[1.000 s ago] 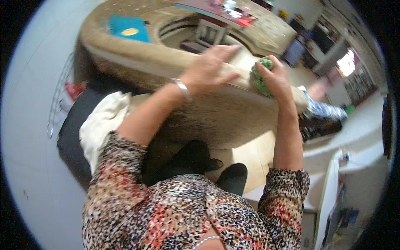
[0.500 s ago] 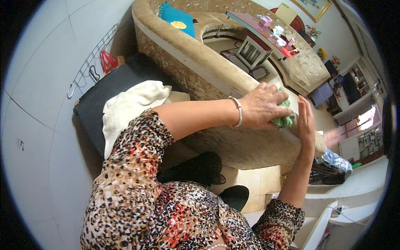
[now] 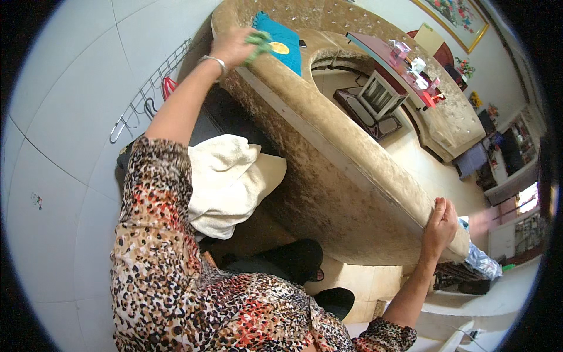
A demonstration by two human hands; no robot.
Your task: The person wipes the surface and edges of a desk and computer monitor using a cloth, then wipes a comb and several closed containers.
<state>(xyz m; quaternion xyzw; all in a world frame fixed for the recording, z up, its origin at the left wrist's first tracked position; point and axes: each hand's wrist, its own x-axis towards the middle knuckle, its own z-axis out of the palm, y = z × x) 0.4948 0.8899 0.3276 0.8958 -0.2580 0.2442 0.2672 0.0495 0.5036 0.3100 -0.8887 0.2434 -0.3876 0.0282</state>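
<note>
My left hand (image 3: 233,47) holds a green cloth (image 3: 258,44) against the top of a tan velvet sofa back (image 3: 328,108), near its far left end. The fingers are closed around the bunched cloth. A teal cushion (image 3: 284,44) with a yellow round patch leans just right of it. My right hand (image 3: 440,226) rests on the same sofa back at its near right end, fingers laid over the edge, with nothing seen in it. Below my left forearm, a cream towel (image 3: 226,176) lies draped over a dark piece of furniture (image 3: 205,129).
A wire rack (image 3: 149,97) with hooks runs along the white wall at left. Beyond the sofa back stand a dark red-topped table (image 3: 381,50) with tissues and small boxes, and a stool (image 3: 369,105). Blue-white plastic wrapping (image 3: 484,261) lies past my right hand.
My left hand has swept the green cloth along the sofa back to its far left end, away from my right hand. My right hand, raised beside it before, now rests on the sofa edge.
</note>
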